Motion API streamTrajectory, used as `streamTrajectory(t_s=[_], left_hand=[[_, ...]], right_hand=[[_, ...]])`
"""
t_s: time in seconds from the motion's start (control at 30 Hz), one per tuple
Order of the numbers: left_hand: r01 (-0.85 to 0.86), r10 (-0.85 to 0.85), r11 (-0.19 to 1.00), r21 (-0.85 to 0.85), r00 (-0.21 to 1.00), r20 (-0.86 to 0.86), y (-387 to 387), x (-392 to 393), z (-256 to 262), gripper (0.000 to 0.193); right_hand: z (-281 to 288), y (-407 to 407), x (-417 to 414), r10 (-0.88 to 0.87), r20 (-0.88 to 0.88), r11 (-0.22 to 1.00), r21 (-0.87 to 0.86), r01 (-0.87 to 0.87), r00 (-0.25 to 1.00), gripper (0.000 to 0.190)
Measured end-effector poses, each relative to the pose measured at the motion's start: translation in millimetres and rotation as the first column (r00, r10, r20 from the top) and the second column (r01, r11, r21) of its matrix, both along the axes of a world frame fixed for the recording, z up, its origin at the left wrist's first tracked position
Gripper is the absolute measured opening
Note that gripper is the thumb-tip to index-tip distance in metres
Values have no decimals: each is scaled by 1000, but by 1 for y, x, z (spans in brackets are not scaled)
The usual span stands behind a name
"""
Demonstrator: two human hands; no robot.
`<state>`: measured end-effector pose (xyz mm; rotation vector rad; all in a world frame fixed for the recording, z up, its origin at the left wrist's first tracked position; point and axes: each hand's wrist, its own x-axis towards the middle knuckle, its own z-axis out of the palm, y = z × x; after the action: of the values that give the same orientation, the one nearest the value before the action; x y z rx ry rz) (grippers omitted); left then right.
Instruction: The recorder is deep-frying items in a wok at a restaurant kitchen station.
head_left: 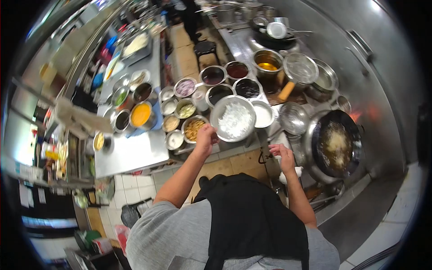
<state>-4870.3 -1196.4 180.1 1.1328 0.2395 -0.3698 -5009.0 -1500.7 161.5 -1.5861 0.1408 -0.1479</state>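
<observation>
My left hand [207, 136] is at the left rim of a large metal bowl [250, 132] with white powder [235, 118] in it; its fingers are curled at the rim, and whether they grip it is unclear. To the right of the bowl my right hand [283, 155] is raised with its fingers apart and nothing in it, near a white cloth [295, 172]. A black wok [356, 138] on the burner at the right holds bubbling oil with pale food [337, 140] frying. Just left of my left hand stands a pot of brown pieces [193, 130].
Pots of dark liquid [219, 95] and white powder [264, 114] surround the bowl. A wire strainer [301, 68] with a wooden handle and a perforated ladle [293, 118] lie by the stove. Flames [355, 116] show behind the wok. A person [189, 20] stands in the far aisle near a black stool [205, 48].
</observation>
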Motion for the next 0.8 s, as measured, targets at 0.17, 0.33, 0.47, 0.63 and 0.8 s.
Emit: streamTrajectory(t_s=[0.17,0.33,0.47,0.63,0.8], left_hand=[[-394,396,918,51,918,-28,156,-20,-14,9],[-698,719,695,171,681,-140,308,-51,-66,11],[-700,719,693,174,653,-239,408,-66,-140,22],[-478,422,877,-53,819,-388,362,-43,-92,50],[160,-159,986,-52,987,35,276,-46,5,42]], right_hand=[[-9,94,29,284,-98,958,-2,-286,954,37],[-3,208,60,400,109,863,-380,-334,910,34],[38,290,76,494,73,755,-529,-387,866,56],[51,340,95,575,196,602,-759,-248,794,60],[71,369,91,592,188,500,-848,-175,784,64]])
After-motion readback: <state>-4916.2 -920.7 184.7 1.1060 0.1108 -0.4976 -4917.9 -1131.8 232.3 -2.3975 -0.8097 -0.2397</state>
